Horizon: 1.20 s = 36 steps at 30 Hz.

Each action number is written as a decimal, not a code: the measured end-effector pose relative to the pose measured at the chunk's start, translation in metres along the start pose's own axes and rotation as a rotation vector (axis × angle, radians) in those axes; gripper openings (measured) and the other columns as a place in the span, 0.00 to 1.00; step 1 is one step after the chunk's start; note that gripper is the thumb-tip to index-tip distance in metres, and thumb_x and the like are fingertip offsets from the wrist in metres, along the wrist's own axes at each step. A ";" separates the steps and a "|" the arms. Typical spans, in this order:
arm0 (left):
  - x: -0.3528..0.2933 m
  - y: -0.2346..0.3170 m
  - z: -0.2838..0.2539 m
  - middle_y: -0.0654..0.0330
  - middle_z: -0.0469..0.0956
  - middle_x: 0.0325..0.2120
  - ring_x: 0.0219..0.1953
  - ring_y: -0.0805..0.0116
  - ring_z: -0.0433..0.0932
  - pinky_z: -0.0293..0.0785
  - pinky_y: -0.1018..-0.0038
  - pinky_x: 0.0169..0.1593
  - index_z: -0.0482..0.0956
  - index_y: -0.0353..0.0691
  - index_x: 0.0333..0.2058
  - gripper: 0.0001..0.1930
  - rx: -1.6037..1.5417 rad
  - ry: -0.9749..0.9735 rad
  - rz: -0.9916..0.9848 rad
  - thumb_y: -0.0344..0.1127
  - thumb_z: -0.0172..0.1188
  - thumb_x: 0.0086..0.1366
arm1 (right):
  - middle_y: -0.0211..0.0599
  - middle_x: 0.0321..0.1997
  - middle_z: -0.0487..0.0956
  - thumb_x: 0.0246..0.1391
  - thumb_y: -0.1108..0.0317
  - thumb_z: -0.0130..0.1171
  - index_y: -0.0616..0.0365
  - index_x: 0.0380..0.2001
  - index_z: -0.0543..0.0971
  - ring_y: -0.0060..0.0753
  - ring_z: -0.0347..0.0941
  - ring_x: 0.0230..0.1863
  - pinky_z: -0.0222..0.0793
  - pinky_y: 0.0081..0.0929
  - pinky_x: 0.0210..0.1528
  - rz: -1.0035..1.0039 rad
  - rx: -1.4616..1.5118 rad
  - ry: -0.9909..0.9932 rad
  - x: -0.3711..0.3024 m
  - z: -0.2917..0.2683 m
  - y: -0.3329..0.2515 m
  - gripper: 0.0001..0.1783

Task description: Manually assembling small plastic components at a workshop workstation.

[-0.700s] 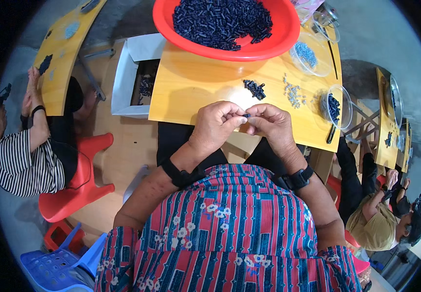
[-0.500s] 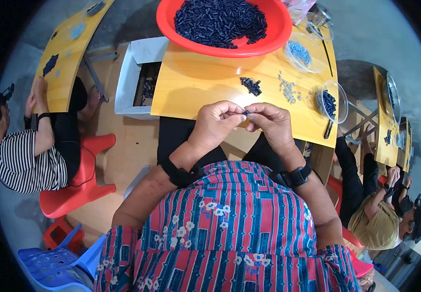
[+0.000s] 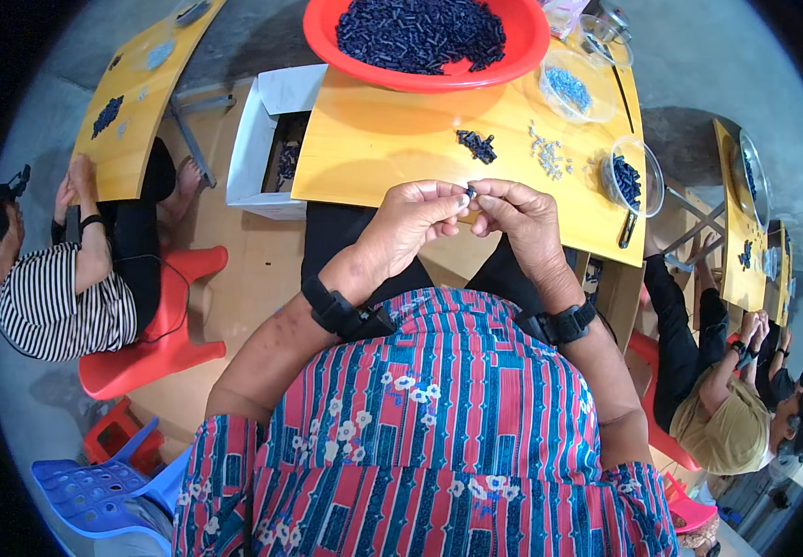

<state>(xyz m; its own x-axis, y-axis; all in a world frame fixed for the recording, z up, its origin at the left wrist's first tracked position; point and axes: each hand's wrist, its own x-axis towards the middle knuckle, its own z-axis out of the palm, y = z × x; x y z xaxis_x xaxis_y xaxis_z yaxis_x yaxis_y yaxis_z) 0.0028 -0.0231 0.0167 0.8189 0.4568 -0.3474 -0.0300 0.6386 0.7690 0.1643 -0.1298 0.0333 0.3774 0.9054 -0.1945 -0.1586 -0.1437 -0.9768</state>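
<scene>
My left hand (image 3: 409, 223) and my right hand (image 3: 524, 221) meet just beyond the table's near edge, thumbs and forefingers pinched together. Between their fingertips is a small dark plastic piece (image 3: 471, 191), mostly covered by the fingers. On the yellow table (image 3: 383, 153) ahead lies a little heap of short dark tubular pieces (image 3: 476, 146). To its right are scattered small clear pieces (image 3: 548, 153). A clear bowl (image 3: 650, 200) of dark pieces stands at the right edge, with a dark slim tool (image 3: 626, 230) beside it.
A large red basin (image 3: 323, 37) full of dark pieces stands at the back. Behind the clear pieces is another clear bowl (image 3: 592, 110) of pale bluish pieces. An open white box (image 3: 246, 148) adjoins the table's left side. People sit at tables on the left and right.
The view has shifted slightly, so the table sits a little higher in it. My hands stay pinched together, with the fingers a little changed around the dark piece.
</scene>
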 end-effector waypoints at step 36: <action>-0.007 -0.006 0.006 0.63 0.82 0.36 0.37 0.79 0.78 0.74 0.82 0.40 0.80 0.36 0.42 0.09 0.241 0.075 0.014 0.32 0.62 0.65 | 0.33 0.33 0.81 0.63 0.73 0.55 0.64 0.45 0.81 0.21 0.76 0.30 0.76 0.19 0.36 0.020 0.022 -0.109 -0.002 -0.002 0.013 0.10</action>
<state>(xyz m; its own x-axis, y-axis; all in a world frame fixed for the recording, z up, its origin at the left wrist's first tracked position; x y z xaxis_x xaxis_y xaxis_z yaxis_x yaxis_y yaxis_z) 0.0012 -0.0340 0.0175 0.7746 0.5147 -0.3676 0.1036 0.4701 0.8765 0.1636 -0.1343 0.0202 0.2724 0.9408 -0.2019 -0.1858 -0.1544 -0.9704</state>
